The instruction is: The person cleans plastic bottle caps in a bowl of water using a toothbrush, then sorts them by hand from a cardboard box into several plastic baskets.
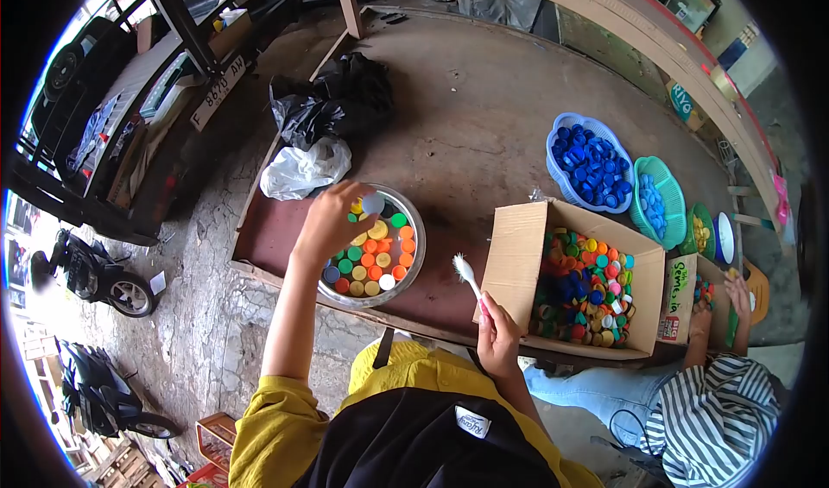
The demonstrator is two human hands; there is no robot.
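A round metal tray (420, 250) holds bottle caps in orange, green, yellow, white and blue. Over its upper left part, my left hand (332, 220) has its fingers bent down around a pale round cap (373, 204); whether it grips the cap is unclear. My right hand (499, 337) is closed around the pink handle of a white-bristled brush (466, 272), held upright between the tray and a cardboard box (515, 259). Inside the box lies a heap of mixed-colour caps (596, 289).
Black plastic bags (332, 99) and a white bag (306, 167) lie behind the tray. A blue basket (559, 177) and a green basket (641, 216) of caps stand behind the box. At the right, a person in a striped top (717, 419) works at another box.
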